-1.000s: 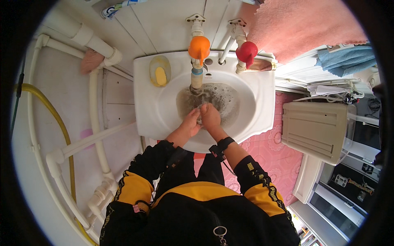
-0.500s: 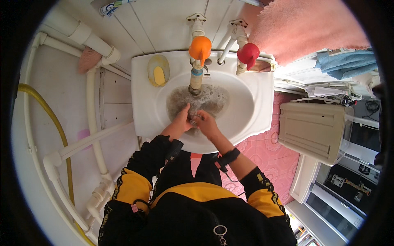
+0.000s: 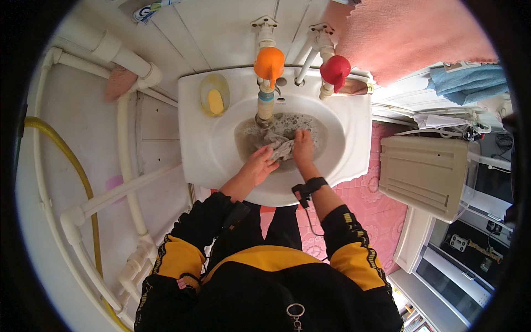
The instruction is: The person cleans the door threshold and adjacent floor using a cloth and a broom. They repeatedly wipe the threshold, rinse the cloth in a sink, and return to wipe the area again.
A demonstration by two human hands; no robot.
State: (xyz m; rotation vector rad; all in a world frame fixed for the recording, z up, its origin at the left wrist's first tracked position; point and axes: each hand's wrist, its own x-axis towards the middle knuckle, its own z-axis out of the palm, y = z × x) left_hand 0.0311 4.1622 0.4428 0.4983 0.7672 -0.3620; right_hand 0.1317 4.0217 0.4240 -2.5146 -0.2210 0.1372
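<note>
A wet grey cloth (image 3: 281, 146) lies bunched in cloudy, sudsy water in the white washbasin (image 3: 193, 160). My right hand (image 3: 303, 148) is closed around its right end, knuckles up. At the cloth's left end is my left hand (image 3: 258, 166), which grips it between thumb and fingers; the outer fingers are partly spread. Part of the cloth is hidden under water. Just above the cloth hangs the tap spout (image 3: 265, 113), fitted with an orange handle (image 3: 269, 62).
A yellow soap bar (image 3: 215, 102) rests in a dish at the basin's back left. A red-handled tap (image 3: 335, 72) stands at the back right. Pink and blue towels hang at right, above a beige lidded appliance (image 3: 420, 174). White pipes and a yellow hose (image 3: 72, 160) run along the left.
My hands have moved apart, the right one going right and farther away. The grey cloth now shows above the water, stretched between them.
</note>
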